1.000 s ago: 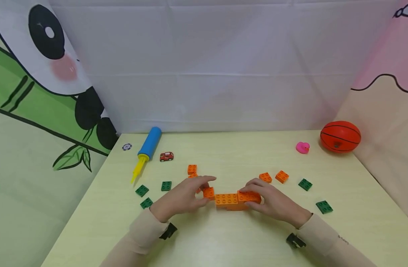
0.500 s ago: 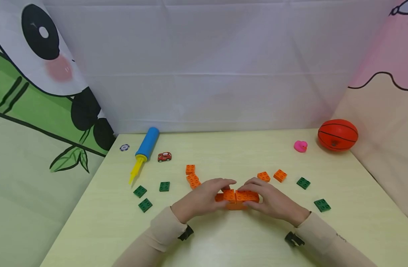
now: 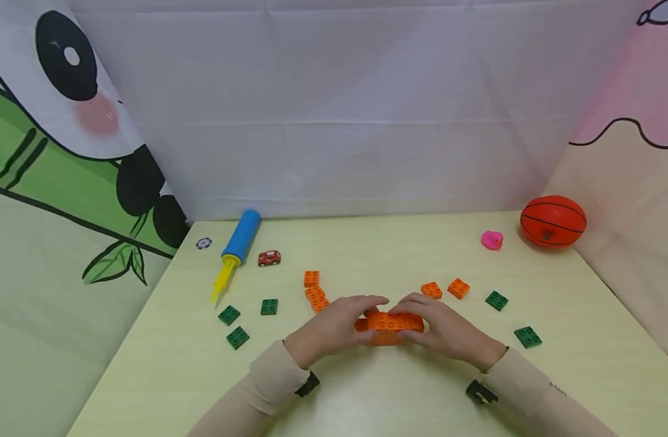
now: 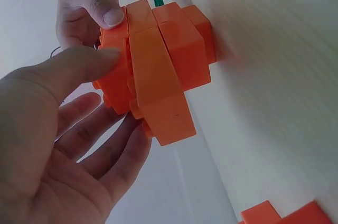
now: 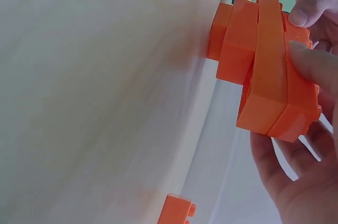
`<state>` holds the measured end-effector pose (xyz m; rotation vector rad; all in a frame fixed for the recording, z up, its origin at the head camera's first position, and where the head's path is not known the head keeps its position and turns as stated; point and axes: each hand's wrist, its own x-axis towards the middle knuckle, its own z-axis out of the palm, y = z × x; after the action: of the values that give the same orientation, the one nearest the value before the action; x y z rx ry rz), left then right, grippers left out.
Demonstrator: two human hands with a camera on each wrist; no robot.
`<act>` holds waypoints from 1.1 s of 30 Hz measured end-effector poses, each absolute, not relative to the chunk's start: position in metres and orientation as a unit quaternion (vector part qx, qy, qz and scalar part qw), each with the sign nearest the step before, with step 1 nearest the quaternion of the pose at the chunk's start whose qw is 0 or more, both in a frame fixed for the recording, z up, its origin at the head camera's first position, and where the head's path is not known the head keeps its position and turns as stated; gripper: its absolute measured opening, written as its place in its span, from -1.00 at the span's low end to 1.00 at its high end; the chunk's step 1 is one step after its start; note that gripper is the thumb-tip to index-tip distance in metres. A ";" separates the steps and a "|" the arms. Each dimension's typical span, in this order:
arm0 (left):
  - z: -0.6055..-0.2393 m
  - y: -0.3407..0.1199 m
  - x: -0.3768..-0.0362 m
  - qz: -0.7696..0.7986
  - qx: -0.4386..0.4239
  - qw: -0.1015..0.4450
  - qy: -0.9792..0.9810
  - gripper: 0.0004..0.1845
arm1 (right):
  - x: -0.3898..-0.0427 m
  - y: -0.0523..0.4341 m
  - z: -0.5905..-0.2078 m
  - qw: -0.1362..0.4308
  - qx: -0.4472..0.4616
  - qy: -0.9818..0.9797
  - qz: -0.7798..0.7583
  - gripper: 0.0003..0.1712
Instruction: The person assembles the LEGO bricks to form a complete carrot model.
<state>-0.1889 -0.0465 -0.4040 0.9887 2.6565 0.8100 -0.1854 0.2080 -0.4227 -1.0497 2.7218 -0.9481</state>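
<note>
Together both hands pinch studded orange brick stack [image 3: 389, 326].

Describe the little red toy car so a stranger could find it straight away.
Look at the pale yellow table's far left corner, where a blue and yellow pump lies. Just right of it sits the red toy car, the only wheeled thing there, smaller than the pump.
</note>
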 end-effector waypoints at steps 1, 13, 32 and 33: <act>-0.404 -0.046 -0.188 0.269 0.333 0.096 0.899 -0.41 | -0.185 0.208 -0.423 0.037 -0.343 0.886 -0.311 -0.60; -0.402 -0.047 -0.184 0.244 0.343 0.074 0.904 -0.38 | -0.186 0.208 -0.422 0.043 -0.345 0.883 -0.316 -0.60; -0.412 -0.140 -0.168 0.228 0.165 0.121 0.952 -0.26 | -0.184 0.209 -0.420 0.041 -0.342 0.889 -0.301 -0.58; -0.412 -0.142 -0.168 0.230 0.160 0.128 0.951 -0.26 | -0.184 0.209 -0.419 0.041 -0.342 0.889 -0.302 -0.58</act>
<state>-0.1681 -0.1416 -0.4123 0.4664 2.7674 0.6692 -0.1845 0.2089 -0.4191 -1.0479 2.7208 -0.9243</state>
